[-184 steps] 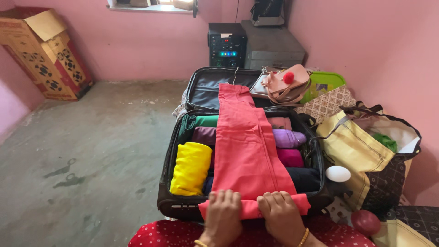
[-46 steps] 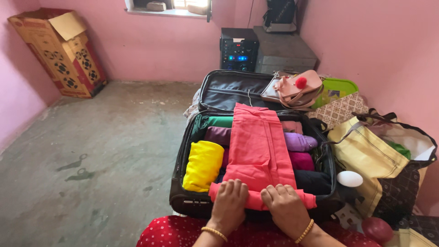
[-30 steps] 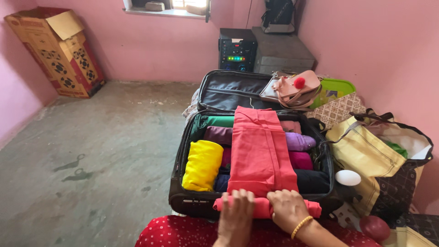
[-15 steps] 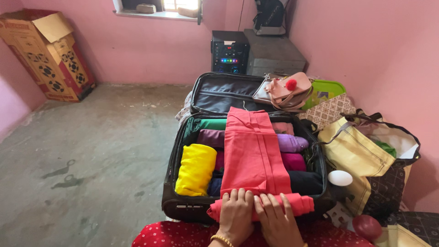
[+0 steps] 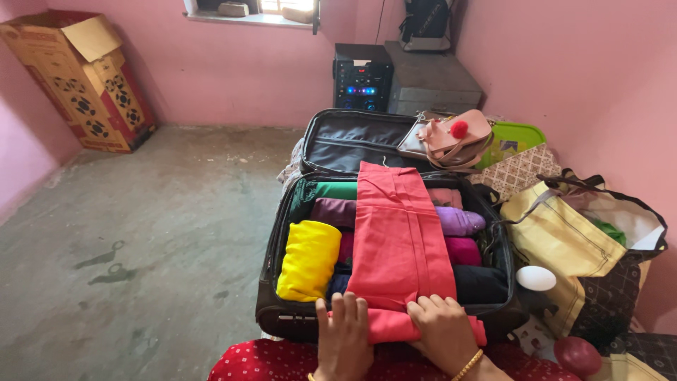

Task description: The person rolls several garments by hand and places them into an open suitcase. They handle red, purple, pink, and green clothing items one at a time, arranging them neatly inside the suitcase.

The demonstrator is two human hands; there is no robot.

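Since half a second ago the two hands have drawn apart along the roll and slid back toward the near rim, and against the oldest frame the flat length of cloth now stops at the hinge instead of reaching up the lid. The bare grey concrete floor (image 5: 141, 212) fills the left of the room, with a printed cardboard box (image 5: 77, 77) in the far left corner. The open black soft-sided suitcase (image 5: 282, 310) lies in the middle, its lid (image 5: 345, 141) laid back on the far side and rolled clothes packed in rows inside: a yellow roll (image 5: 309, 259) at the near left, green (image 5: 335, 190) and purple (image 5: 458, 221) ones farther in. Yellow and patterned cloth bags (image 5: 557, 240) stand to the right. The long coral-red cotton garment (image 5: 398, 233) lies lengthwise over the packed rolls, its near end wound into a tight roll on the suitcase's near rim. The left hand (image 5: 343, 331) rests on the roll's left part, fingers flat and together, pressing rather than gripping; the right hand (image 5: 444, 331) covers the right part, fingers curled over the cloth. Judging by the cloth, only a short part is rolled and most of the length remains flat.
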